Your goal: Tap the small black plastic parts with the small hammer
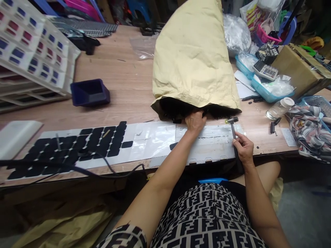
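Observation:
My left hand [196, 120] reaches into the mouth of a large yellow-brown paper bag [191, 62] that lies on the table. Its fingertips disappear among dark things inside the bag, so whether they grip one is hidden. My right hand [243, 148] is wrapped around the handle of a small hammer [232, 120], its head up by the bag's right corner. Between my hands a white board [214, 146] lies along the table edge. To the left, flat black rounded pieces [98, 143] lie in close rows on a white sheet [152, 137], with a black cable crossing over them.
A dark purple bin [90, 92] stands near a white plastic crate [38, 62] on the left. At right are blue baskets [271, 91], a calculator [266, 70], a clear jar [280, 108], a patterned cloth [307, 129] and a cardboard box [297, 72].

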Tool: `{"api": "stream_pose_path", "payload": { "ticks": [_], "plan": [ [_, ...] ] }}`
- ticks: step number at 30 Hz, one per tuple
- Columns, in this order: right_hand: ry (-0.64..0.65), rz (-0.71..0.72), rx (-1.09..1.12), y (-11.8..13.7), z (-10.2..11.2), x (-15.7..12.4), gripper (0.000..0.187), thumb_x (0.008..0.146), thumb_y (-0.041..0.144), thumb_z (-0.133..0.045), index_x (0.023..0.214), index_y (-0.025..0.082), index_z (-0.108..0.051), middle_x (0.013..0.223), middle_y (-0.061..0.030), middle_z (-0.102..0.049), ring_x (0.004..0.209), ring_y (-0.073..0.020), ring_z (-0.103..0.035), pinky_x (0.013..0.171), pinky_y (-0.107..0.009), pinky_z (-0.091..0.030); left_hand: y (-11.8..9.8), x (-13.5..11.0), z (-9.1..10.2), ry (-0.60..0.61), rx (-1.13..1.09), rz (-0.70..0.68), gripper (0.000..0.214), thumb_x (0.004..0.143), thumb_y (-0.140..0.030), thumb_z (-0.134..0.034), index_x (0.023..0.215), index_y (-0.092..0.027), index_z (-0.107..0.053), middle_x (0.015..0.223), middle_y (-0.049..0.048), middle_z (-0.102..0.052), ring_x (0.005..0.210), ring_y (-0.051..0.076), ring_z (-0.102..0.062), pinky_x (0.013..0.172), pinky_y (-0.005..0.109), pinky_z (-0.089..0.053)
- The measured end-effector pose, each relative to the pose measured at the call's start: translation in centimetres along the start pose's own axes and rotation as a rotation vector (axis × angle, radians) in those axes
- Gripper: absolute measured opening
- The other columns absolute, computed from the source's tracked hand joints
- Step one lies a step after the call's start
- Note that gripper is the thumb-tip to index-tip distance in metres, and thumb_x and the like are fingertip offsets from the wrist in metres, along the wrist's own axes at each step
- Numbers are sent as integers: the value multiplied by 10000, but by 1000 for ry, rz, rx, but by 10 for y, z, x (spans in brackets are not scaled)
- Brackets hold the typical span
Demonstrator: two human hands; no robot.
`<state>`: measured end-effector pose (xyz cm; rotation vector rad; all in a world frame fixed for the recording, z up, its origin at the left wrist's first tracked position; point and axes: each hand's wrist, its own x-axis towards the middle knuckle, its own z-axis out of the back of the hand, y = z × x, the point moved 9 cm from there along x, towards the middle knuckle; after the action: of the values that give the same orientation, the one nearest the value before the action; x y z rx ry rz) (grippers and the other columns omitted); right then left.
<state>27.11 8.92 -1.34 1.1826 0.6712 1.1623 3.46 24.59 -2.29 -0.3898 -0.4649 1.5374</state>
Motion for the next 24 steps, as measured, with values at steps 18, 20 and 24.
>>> {"api": "stream_pose_path", "payload": {
  "ticks": [18,20,24],
  "plan": [
    [32,33,-111,4,-3,-2,379,838,318,-665,1181,180,-745,673,36,-551,591,-116,-491,578,-264,-436,-1,-55,1,168,-360,-238,155,760,-263,-772,905,-214,-752,905,13,-684,909,197,-602,840,319,-457],
    [27,78,-182,7,-4,-2,386,843,315,-660,1197,183,-742,689,30,-550,585,-116,-479,580,-267,-445,0,-60,-4,188,-356,-256,141,769,-274,-785,898,-229,-753,914,7,-702,962,215,-589,904,355,-432],
    [21,217,-375,28,-9,-6,380,841,295,-646,1191,194,-752,711,-1,-590,619,-148,-517,615,-297,-492,0,-60,-7,202,-359,-242,147,765,-286,-809,892,-234,-757,923,4,-717,980,223,-592,927,373,-409]
  ]
}}
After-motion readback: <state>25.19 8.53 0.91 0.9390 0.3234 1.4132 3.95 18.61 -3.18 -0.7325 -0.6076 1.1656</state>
